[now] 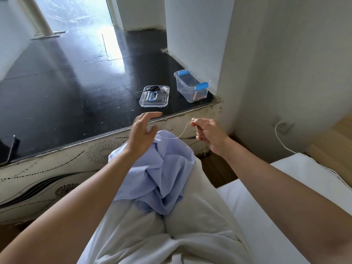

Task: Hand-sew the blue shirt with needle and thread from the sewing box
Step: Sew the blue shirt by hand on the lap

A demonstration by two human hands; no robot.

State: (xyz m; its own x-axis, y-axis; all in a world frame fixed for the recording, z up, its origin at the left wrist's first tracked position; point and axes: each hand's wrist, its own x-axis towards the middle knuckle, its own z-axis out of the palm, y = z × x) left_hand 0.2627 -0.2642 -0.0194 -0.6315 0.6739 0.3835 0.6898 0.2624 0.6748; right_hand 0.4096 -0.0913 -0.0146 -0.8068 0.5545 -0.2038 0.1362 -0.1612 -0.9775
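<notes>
The light blue shirt point(162, 172) lies crumpled over my knees. My right hand point(209, 136) pinches a pale thread point(181, 135) that runs from the shirt's top edge up to my fingertips. A thin needle point(205, 150) hangs below that hand. My left hand point(142, 134) hovers over the shirt's far edge with fingers spread, holding nothing. The clear sewing box point(191, 85) with blue latches stands on the dark ledge point(66, 92). Its clear lid point(154, 96) lies to the left, carrying black scissors point(152, 88) and a white spool point(165, 89).
A dark phone point(9, 149) lies at the ledge's left edge. A white wall corner stands right behind the box. A white cable point(282, 138) runs from a socket on the right. I sit on a white bed point(285, 187).
</notes>
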